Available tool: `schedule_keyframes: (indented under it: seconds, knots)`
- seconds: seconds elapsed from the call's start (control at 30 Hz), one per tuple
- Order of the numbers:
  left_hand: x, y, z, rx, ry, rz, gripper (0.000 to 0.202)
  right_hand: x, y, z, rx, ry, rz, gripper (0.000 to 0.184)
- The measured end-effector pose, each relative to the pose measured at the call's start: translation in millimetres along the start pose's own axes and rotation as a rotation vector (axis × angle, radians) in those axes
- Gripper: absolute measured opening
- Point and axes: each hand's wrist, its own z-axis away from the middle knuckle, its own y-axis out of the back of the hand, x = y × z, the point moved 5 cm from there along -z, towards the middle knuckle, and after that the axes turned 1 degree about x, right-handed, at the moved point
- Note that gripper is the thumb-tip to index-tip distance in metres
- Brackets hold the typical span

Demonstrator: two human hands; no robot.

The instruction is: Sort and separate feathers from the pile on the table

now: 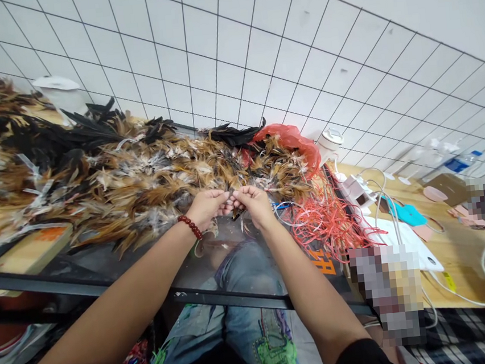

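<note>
Item: feather bunch (pixel 233 209), at near edge of pile (pixel 130 175) on glass table (pixel 105 267). Left hand (pixel 206 205) and right hand (pixel 255 202) meet, fingertips pinched closed on it. Probably near weightless, soft, easily bent; best gripped at quills.

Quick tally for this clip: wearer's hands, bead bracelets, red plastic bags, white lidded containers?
Hands: 2 (left hand, right hand, both pinching feathers)
Bead bracelet: 1
Red plastic bag: 1
White lidded containers: 2
Total: 6
</note>
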Motion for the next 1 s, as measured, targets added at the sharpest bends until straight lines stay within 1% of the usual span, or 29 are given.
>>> schedule_keyframes:
  seconds: [0.1, 0.2, 0.3, 0.37, 0.4, 0.47, 0.53, 0.6, 0.67, 0.73, 0.8, 0.87, 1.0]
  knots:
    - [-0.1, -0.4, -0.8, -0.007, -0.02, -0.005, 0.018, -1.2, -0.1, 0.5, 0.018, 0.032, 0.018, 0.032]
    - [0.0, 0.1, -2.8, -0.046, -0.051, -0.001, 0.02, -0.9, 0.9, 0.3, 0.036, 0.044, 0.031, 0.029]
    - [-1.5, -1.3, -4.0, -0.123, -0.081, -0.114, 0.021, -0.7, 3.6, -2.2, 0.05, 0.052, 0.063, 0.025]
    - [-2.7, -3.1, -3.3, -0.171, -0.095, -0.208, 0.023, -3.1, 9.2, -4.8, 0.099, 0.08, 0.065, 0.024]
    - [-2.6, -3.5, -2.7, -0.181, -0.098, -0.21, 0.022, -5.6, 13.3, -6.0, 0.138, 0.112, 0.061, 0.023]
    - [-0.8, -2.2, -1.5, -0.168, -0.09, -0.099, 0.019, -12.3, 20.7, -7.1, 0.205, 0.202, 0.08, 0.022]
    - [1.9, 1.7, -1.4, -0.125, -0.068, 0.078, 0.018, -16.9, 22.7, -6.7, 0.203, 0.271, 0.141, 0.021]
    - [3.6, 5.6, -2.6, -0.094, -0.045, 0.214, 0.016, -16.2, 17.4, -5.2, 0.126, 0.28, 0.202, 0.022]
    - [3.6, 7.5, -4.8, -0.104, -0.026, 0.29, 0.013, -12.3, 8.2, -2.2, 0.032, 0.253, 0.242, 0.024]
    - [1.9, 7.2, -6.6, -0.133, -0.01, 0.308, 0.012, -9.5, -0.9, 1.7, -0.034, 0.236, 0.273, 0.027]
    - [-0.1, 5.7, -6.8, -0.154, 0.001, 0.281, 0.012, -9.5, -6.0, 4.7, -0.053, 0.234, 0.285, 0.028]
    - [-0.1, 4.5, -5.4, -0.154, 0.006, 0.271, 0.011, -11.1, -5.4, 5.6, -0.028, 0.233, 0.288, 0.028]
    - [4.9, 7.1, -2.7, -0.085, 0.006, 0.356, 0.007, -13.2, 1.0, 4.0, 0.019, 0.211, 0.332, 0.029]
